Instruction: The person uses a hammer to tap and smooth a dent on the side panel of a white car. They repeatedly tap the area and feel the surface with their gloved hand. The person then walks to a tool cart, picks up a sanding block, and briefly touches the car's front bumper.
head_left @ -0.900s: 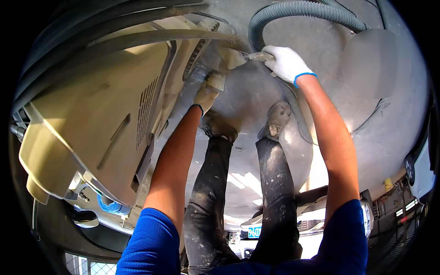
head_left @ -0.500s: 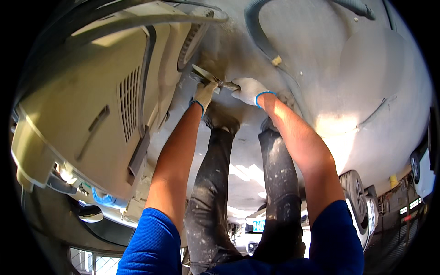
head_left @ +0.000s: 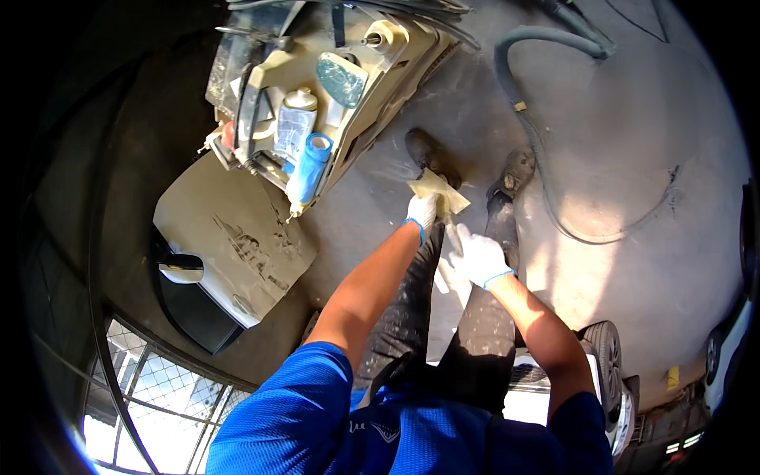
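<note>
My left hand (head_left: 423, 210), in a white glove with a blue cuff, grips a flat, pale-yellow board (head_left: 440, 190) with an angular outline. My right hand (head_left: 480, 256), gloved the same way, is closed round a slim tool that looks like a putty knife (head_left: 454, 232). The tool's far end meets the lower edge of the board. Whether anything is spread on the board is too small to tell. Both hands are in front of my legs, above the floor near my dark shoes.
A beige cart (head_left: 380, 83) at upper left carries a capped bottle (head_left: 296, 119), a blue roll (head_left: 310, 169) and a bluish flat piece (head_left: 341, 79). Beyond it is a scuffed car door (head_left: 252, 237) with a mirror (head_left: 181, 268). A grey hose (head_left: 546, 170) curves across the floor at right.
The view has shifted, bringing the cart top and car door into sight. Both hands appear lower and farther right, nearer my body, still with the board and the tool.
</note>
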A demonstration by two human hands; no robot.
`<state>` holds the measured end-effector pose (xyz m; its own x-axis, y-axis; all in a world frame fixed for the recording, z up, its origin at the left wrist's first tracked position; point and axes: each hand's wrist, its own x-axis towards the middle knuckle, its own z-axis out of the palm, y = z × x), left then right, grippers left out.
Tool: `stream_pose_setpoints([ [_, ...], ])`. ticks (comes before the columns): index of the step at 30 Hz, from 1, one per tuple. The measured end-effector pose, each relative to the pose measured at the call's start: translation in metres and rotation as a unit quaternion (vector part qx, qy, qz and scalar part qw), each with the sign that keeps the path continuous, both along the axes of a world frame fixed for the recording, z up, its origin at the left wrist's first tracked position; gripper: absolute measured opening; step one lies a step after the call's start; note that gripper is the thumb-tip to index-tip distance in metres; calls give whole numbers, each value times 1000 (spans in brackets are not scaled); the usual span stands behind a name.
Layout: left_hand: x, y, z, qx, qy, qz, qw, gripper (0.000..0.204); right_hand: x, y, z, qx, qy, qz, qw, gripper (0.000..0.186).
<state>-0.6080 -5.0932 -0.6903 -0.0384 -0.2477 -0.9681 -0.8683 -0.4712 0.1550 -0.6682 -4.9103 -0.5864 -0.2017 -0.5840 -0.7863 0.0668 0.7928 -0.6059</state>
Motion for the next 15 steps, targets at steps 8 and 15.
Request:
stream_pose_setpoints([
  [8,-32,-39,199,31,155,-58,986,42,-19,-6,113,-22,98,-358,928,63],
  [15,-64,-65,244,-4,173,-150,973,46,-38,-84,130,-203,-144,-436,865,61],
])
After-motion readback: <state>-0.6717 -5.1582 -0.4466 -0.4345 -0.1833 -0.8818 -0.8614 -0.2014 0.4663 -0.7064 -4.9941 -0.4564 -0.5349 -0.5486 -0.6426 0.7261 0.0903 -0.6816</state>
